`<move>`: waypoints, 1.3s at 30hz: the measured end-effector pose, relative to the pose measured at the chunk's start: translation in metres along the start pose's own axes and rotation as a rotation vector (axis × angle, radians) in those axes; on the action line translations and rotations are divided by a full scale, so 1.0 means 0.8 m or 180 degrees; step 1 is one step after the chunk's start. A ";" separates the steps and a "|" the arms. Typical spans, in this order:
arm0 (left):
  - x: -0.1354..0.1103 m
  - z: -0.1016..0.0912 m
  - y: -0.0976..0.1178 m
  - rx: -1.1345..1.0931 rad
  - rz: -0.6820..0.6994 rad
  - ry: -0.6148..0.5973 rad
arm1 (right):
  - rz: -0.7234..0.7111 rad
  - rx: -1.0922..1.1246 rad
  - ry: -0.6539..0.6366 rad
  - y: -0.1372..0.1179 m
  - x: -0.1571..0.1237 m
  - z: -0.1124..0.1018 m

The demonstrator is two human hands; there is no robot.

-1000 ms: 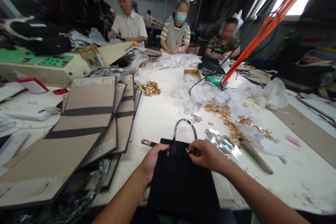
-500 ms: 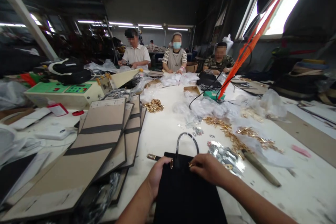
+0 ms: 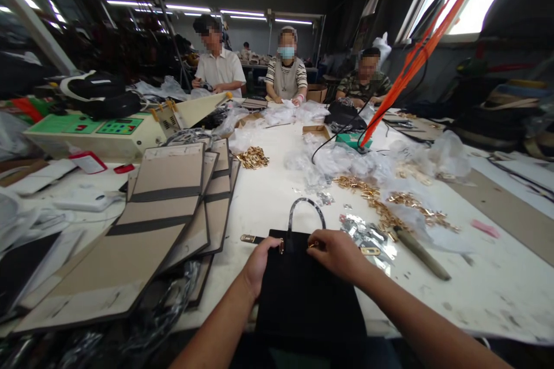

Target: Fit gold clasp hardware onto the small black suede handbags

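Observation:
A black handbag [image 3: 309,294] with an arched handle [image 3: 296,209] lies at the table's front edge. My left hand [image 3: 259,262] grips its upper left edge, thumb on top beside a gold metal fitting [image 3: 281,246]. A black strap with a gold end plate [image 3: 248,238] sticks out left of that hand. My right hand [image 3: 335,251] is closed near the bag's upper right, its fingertips pinching a second small gold fitting [image 3: 312,244]. The fingers partly hide this piece. Just right of the hand lies a gold oval plate [image 3: 370,251] among silver metal plates [image 3: 361,229].
Stacked beige panels with dark bands [image 3: 158,213] lie left. Gold hardware piles [image 3: 253,158] and plastic bags [image 3: 346,161] cover parts of the table. A dark stick-like tool [image 3: 422,253] lies right. A green-topped machine [image 3: 90,132] stands back left. Several co-workers sit opposite.
The view has tilted down a little, so the bag and table appear higher. My right fingers have curled more around the gold fitting. The left hand keeps its hold on the bag.

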State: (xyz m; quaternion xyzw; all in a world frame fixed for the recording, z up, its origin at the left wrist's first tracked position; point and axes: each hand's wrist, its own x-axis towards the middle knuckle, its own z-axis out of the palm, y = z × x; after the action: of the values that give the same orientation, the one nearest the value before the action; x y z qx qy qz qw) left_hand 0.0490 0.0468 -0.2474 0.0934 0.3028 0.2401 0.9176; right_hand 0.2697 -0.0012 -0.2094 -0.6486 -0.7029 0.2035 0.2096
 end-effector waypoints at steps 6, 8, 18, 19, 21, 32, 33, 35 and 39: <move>0.002 0.002 0.003 -0.0049 -0.0171 -0.0136 | -0.0555 0.0174 -0.0255 0.013 -0.007 -0.004; 0.004 0.000 0.004 -0.0057 -0.0222 -0.0123 | -0.0578 0.0094 -0.0283 0.015 -0.008 -0.001; 0.007 -0.003 0.002 -0.0019 -0.0201 0.0075 | -0.0770 -0.0521 -0.0122 0.011 -0.011 0.017; 0.007 -0.003 0.002 -0.0014 -0.0210 0.0070 | -0.0851 -0.0352 -0.0231 0.013 -0.012 0.014; 0.007 -0.003 0.001 -0.0014 -0.0229 0.0047 | -0.0890 0.0008 -0.0339 0.018 -0.014 0.007; 0.012 -0.010 0.002 -0.0128 -0.0341 -0.0157 | -0.0333 0.0767 -0.0563 0.036 -0.012 0.005; 0.012 -0.010 0.002 -0.0134 -0.0347 -0.0157 | -0.0379 0.0730 -0.0576 0.037 -0.012 0.005; 0.012 -0.011 0.001 -0.0145 -0.0349 -0.0152 | -0.0410 0.0697 -0.0571 0.037 -0.012 0.004; 0.013 -0.012 0.001 -0.0143 -0.0331 -0.0096 | -0.0436 0.0678 -0.0514 0.037 -0.012 0.005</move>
State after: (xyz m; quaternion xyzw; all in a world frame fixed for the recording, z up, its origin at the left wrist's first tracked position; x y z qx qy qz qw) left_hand 0.0505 0.0528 -0.2605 0.0606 0.2878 0.1974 0.9352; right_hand 0.2922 -0.0087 -0.2296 -0.5547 -0.7345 0.3137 0.2334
